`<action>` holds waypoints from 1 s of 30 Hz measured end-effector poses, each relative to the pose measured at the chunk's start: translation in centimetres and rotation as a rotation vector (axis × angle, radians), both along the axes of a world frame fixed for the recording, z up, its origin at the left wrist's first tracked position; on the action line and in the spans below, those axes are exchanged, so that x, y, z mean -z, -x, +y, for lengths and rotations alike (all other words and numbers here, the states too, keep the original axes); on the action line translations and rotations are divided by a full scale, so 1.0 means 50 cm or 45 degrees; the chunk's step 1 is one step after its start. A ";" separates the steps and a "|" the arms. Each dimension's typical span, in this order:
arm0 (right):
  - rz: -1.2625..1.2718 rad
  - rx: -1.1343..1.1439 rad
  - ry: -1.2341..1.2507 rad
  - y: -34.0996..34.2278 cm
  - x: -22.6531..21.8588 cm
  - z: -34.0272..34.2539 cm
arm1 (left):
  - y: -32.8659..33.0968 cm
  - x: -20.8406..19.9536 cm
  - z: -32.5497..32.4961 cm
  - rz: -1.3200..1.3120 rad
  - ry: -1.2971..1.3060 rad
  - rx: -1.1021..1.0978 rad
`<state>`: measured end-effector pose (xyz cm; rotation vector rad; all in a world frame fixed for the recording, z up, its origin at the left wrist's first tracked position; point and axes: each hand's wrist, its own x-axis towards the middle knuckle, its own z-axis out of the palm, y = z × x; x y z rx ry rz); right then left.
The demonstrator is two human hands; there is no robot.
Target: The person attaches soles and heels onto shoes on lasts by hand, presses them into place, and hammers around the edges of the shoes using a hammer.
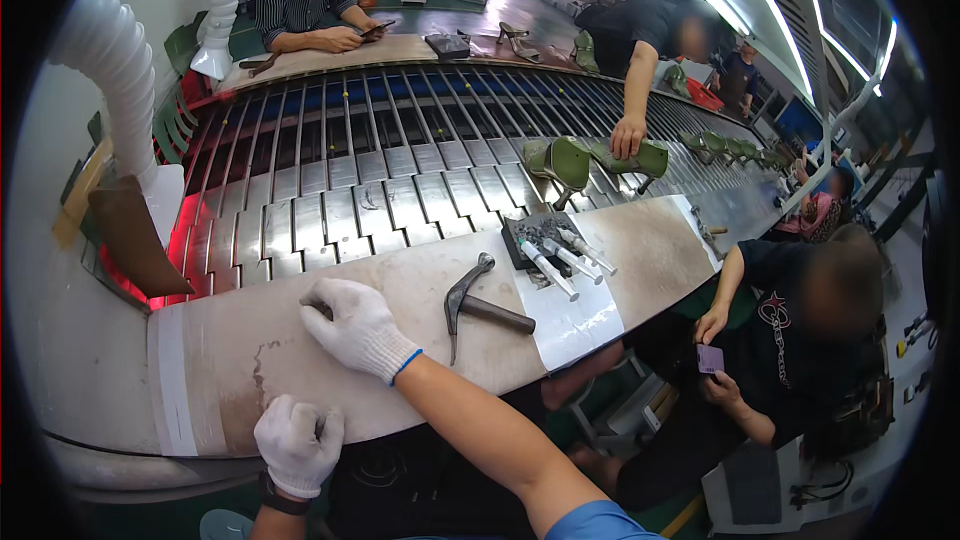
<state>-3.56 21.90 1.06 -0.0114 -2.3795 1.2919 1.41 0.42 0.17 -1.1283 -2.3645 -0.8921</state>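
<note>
My left hand (pixel 298 445), in a white knit glove, rests curled at the near edge of the worktable (pixel 390 405). My right hand (pixel 358 328), gloved the same way, lies over the table farther in, its fingers bent inward. Nothing shows in either hand. Closest to my right hand is a shoemaker's hammer (pixel 462 300) with a dark handle and a long thin peen, lying apart from the glove. Right of it, several syringes (pixel 550 270) lean on a dark block (pixel 528 232) over a pale sheet (pixel 575 325).
A slatted metal conveyor (pixel 350 205) runs beyond the table. A co-worker's hand (pixel 628 137) touches one of the green heeled shoes (pixel 558 165) on it. Another person holds a purple phone (pixel 710 359) at right. A white hose (pixel 120 70) hangs at left, near a red glow.
</note>
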 end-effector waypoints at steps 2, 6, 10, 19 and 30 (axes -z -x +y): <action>-0.006 0.006 -0.021 0.002 0.000 -0.001 | 0.002 -0.001 -0.001 -0.001 -0.019 0.009; -0.015 0.008 -0.034 0.005 0.000 -0.003 | 0.005 0.000 -0.004 -0.009 -0.019 0.015; -0.013 0.007 -0.045 0.008 -0.002 -0.009 | 0.009 0.002 -0.011 -0.002 -0.024 0.013; 0.000 0.065 -0.004 0.001 -0.006 -0.011 | 0.006 0.002 -0.015 0.002 -0.017 0.023; -0.059 -0.054 0.290 -0.398 -0.012 -0.005 | -0.007 -0.007 -0.021 -0.086 -0.018 0.012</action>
